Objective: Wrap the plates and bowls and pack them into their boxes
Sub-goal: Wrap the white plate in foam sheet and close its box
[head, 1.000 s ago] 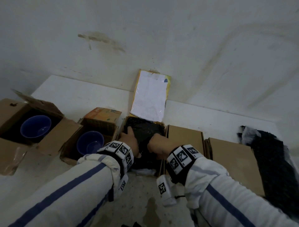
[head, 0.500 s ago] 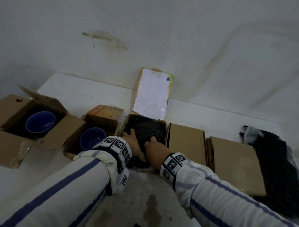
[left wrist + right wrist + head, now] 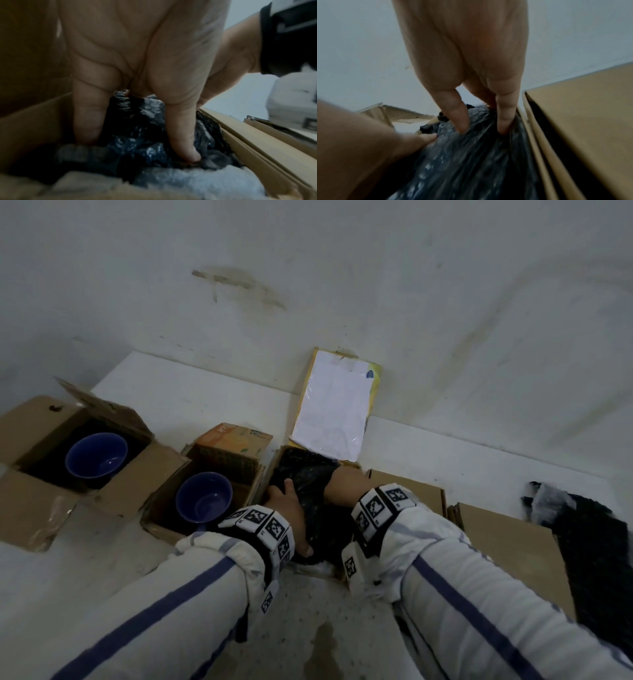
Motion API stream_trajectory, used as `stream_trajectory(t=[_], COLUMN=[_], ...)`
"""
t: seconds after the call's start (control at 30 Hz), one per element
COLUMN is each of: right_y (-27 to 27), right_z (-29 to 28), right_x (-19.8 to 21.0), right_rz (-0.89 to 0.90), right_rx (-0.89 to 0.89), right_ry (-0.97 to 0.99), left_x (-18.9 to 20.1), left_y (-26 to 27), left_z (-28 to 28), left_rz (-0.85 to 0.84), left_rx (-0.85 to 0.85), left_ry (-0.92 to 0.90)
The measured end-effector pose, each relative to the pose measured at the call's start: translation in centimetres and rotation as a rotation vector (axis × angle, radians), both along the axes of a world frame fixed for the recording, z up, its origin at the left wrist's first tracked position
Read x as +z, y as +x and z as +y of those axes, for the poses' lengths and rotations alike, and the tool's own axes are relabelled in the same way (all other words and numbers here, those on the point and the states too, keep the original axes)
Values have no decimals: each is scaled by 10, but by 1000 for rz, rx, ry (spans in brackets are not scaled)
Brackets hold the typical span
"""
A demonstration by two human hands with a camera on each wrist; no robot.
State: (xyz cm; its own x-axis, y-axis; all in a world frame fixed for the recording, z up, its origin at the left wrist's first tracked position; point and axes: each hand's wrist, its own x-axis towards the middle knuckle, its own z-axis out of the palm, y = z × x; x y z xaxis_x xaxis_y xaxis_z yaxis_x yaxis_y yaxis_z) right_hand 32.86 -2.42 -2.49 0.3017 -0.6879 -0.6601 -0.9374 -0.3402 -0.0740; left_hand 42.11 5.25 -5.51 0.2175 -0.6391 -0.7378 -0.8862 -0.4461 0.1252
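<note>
Closed boxes (image 3: 407, 491) right; 2 blue bowls (image 3: 96, 455) left, unwrapped.

White striped sleeves and tagged wrist bands

Both sleeves (image 3: 164, 604) are white with a blue-violet stripe along the arm. Each wrist wears a black band (image 3: 368, 517) carrying white blocks printed with black square-pattern markers; a small tagged white piece (image 3: 350, 565) hangs beneath.

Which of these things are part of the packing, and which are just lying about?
Job: black bubble wrap in the open box, pressed by left hand and right hand; two blue bowls.
Lying about: closed boxes, wall stain.
</note>
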Motion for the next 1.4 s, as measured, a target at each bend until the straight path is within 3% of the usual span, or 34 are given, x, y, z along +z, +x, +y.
stream_trajectory(t=[0.17,0.5,0.6,0.7,0.83,1.0,1.17,1.4], right_y=[3,7,7,4,-5,-29,-21,-30], right_z=[-14,-22,-18,-14,-29,-42,-23,-25], right_x=[6,0,-9,-7,6,30,12,11], right_rz=[65,67,79,200,122,135,86,164], right_rx=[73,4,66,335,436,356,166,455], right_ry=[40,-40,-69,-126,-21,-46,-24,-82], left_x=[2,2,3,4,3,-1,-2,2], left_y=[-2,-5,-5,-6,-4,-3,-5,-1], left_z=[-2,-2,-4,-4,-3,-3,-4,-2], left_rz=[-8,-28,-35,-46,-36,-36,-53,-29], left_rx=[22,21,0,-22,-27,-22,-19,-34], left_ry=[-7,-10,9,11,15,3,4,3])
